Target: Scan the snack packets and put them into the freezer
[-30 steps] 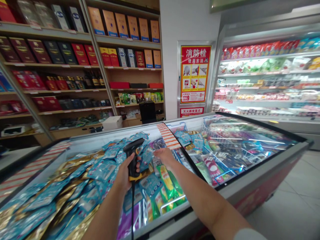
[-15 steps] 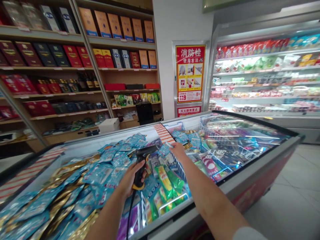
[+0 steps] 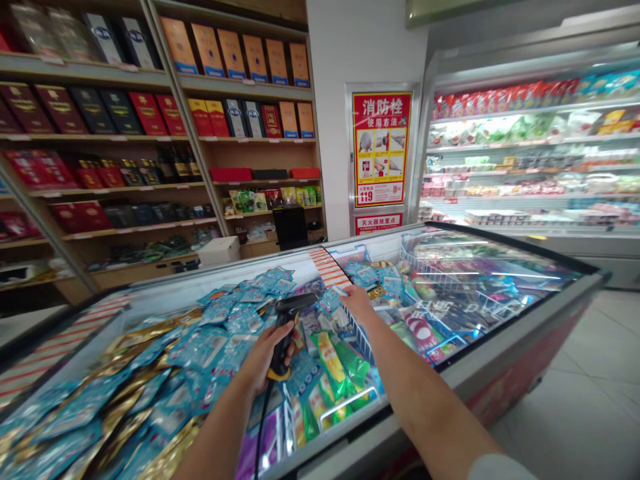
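Observation:
My left hand (image 3: 267, 353) is wrapped round the grip of a black and yellow barcode scanner (image 3: 284, 333), whose head tilts up to the right and whose cable hangs down. Between the fingertips of my right hand (image 3: 357, 301) is the edge of a small blue packet (image 3: 331, 301), just to the right of the scanner's head. Both hands are over a chest freezer (image 3: 345, 437). Below them lie ice creams in green and yellow wrappers (image 3: 333, 360). On the left spreads a heap of blue and gold packets (image 3: 195, 347).
The freezer's glass lid (image 3: 480, 280) covers its right part, with wire baskets beneath. A striped strip (image 3: 330, 267) crosses the freezer near my right hand. Behind stand shelves of boxed goods (image 3: 250, 87), a red poster (image 3: 383, 148) and a lit refrigerated display (image 3: 530, 147).
The scanner's head has shifted very slightly to the right with my left hand. My right hand and the blue packet stay almost still.

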The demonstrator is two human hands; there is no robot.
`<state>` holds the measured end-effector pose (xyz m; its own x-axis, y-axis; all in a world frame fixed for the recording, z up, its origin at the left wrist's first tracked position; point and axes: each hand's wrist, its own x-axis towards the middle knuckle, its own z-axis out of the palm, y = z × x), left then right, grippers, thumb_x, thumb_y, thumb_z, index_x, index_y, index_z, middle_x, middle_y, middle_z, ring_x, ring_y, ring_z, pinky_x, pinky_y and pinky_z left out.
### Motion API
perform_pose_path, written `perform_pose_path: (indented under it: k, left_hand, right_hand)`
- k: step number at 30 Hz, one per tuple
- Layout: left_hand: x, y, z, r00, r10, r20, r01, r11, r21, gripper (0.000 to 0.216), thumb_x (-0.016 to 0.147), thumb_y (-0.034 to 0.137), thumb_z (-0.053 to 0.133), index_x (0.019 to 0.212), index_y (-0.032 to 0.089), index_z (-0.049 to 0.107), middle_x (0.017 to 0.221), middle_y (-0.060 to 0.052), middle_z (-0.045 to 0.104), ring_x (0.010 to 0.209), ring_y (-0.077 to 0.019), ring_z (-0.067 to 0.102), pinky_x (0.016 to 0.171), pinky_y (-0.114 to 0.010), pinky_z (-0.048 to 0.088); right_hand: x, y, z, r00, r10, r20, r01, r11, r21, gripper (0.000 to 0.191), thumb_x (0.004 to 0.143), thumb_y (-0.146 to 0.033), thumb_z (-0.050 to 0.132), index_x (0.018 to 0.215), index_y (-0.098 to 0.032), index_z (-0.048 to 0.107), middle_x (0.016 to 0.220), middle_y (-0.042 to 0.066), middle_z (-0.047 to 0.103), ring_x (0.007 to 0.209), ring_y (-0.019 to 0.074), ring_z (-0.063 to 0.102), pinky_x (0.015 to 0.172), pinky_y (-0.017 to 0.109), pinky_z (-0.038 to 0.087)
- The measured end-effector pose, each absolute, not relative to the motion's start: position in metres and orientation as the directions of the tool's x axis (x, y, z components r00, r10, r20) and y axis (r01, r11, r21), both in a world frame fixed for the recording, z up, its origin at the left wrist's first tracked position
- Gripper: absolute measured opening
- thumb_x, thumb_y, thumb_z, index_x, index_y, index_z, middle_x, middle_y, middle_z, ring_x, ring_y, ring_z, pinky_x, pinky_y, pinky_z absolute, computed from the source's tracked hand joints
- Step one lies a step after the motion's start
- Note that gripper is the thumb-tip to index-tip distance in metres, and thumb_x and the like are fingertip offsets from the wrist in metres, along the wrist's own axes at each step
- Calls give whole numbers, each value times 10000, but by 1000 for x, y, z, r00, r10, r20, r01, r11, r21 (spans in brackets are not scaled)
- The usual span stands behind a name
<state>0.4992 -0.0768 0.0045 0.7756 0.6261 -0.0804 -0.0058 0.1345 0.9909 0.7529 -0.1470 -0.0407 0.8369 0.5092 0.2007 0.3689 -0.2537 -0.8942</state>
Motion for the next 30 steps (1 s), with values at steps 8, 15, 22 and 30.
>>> perform_pose_path:
  k: [8, 15, 22, 30]
  left_hand:
    - [500, -77, 4, 793, 604, -85, 8, 129, 992, 443, 710, 582, 735, 733, 147, 653, 518, 4, 533, 435, -104, 464, 402, -197, 328]
    - [500, -78, 6, 781, 619, -82, -14, 148, 989, 443, 689, 569, 760, 730, 140, 658, 515, 7, 532, 432, -94, 466, 405, -188, 338]
    - [499, -79, 6, 762, 641, -98, -14, 167, 986, 441, 674, 564, 771, 745, 143, 662, 511, 5, 547, 403, -93, 473, 392, -187, 341]
    - [497, -76, 8, 720, 691, -68, -116, 217, 969, 437, 689, 547, 770, 765, 132, 655, 507, 14, 543, 396, -76, 457, 393, -175, 342]
  right_hand:
    - [753, -145, -42, 849, 498, 177, 350, -279, -894, 185, 717, -134, 672, 874, -169, 765, 767, 28, 750, 731, 185, 695, 653, 237, 479]
    - [755, -145, -45, 852, 494, 175, 338, -263, -904, 165, 702, -156, 677, 849, -172, 750, 741, 18, 736, 731, 180, 691, 656, 236, 486]
    - [762, -134, -52, 912, 402, 78, 118, -77, -990, 191, 682, -180, 660, 867, -153, 694, 686, -10, 668, 579, 140, 634, 537, 219, 484]
    - [801, -153, -51, 999, 35, 27, 14, 336, -942, 392, 750, -297, 610, 1112, -146, 624, 783, 20, 664, 691, 159, 682, 635, 264, 559]
